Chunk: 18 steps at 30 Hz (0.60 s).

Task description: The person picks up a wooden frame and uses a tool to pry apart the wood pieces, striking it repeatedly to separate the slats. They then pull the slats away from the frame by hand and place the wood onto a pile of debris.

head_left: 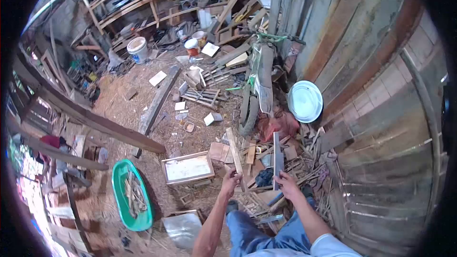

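My left hand point(231, 181) is closed around the lower end of a narrow, pale wooden strip point(234, 152), which points away from me. In my right hand point(287, 184) is a grey-edged board point(276, 157), gripped near its lower end and held roughly parallel to the strip. The two pieces are apart, with scrap wood point(251, 152) on the ground beneath and between them. A shallow wooden frame with a whitish panel point(188, 168) lies to the left of my left hand.
A green tub point(117, 195) with wood sticks stands at the left. Wooden posts point(119, 131) cross the left side. Ahead are a bicycle-like vehicle point(259, 78), a pale blue basin point(305, 101) and buckets point(137, 50). A plank wall point(385, 157) rises on the right. Another person point(50, 143) is at far left.
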Available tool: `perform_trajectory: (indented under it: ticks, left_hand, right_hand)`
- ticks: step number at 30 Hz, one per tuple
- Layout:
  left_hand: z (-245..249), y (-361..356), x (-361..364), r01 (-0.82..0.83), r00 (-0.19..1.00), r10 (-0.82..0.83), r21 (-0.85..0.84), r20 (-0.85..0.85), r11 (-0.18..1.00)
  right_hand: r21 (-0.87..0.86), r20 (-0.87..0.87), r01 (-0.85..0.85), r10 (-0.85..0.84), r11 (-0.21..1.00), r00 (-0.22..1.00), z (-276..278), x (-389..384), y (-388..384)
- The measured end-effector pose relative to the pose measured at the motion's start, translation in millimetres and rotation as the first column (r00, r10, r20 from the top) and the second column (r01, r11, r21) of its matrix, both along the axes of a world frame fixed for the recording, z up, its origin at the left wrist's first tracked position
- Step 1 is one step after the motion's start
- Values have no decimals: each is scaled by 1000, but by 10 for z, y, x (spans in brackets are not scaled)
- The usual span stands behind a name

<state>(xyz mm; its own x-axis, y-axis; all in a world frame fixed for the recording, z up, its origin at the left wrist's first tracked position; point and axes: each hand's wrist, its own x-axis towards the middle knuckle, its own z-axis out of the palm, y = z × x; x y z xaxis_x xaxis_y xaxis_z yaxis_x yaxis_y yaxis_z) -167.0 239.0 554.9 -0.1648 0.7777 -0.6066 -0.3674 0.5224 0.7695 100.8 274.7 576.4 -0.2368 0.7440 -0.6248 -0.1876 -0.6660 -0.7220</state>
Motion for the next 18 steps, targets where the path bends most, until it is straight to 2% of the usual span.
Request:
perform_trajectory:
  ticks: [2,4,6,9,11,13,14,17,18]
  left_hand:
    - [320,-102,-340,-50,989,40,65,140,997]
    - [614,-198,-617,20,993,-29,84,112,996]
    - [878,-207,-799,78,991,-88,111,96,991]
    - [1164,-215,-960,175,983,-179,103,33,979]
    - [1255,-288,-947,149,988,-154,181,13,972]
    - [1291,-215,-878,138,989,-144,227,13,964]
    - [1259,-219,-849,130,983,-157,245,97,961]
    - [1220,-270,-824,140,981,-172,284,88,948]
    - [1268,-340,-817,108,985,-140,269,104,957]
  right_hand:
    - [13,3,65,-65,998,998,343,-513,-220]
    - [80,22,23,-25,997,999,319,-877,-337]
    - [127,66,-23,15,992,998,633,-1256,-361]
    - [109,66,-66,59,992,996,1042,-1543,-404]
    - [144,80,-81,70,986,994,1309,-1664,-421]
    - [219,84,-58,41,974,996,1353,-1737,-356]
    - [242,96,-47,24,969,995,1298,-1737,-423]
    - [233,37,-53,46,971,998,1219,-1744,-464]
    - [311,80,-72,50,948,996,1119,-1755,-506]
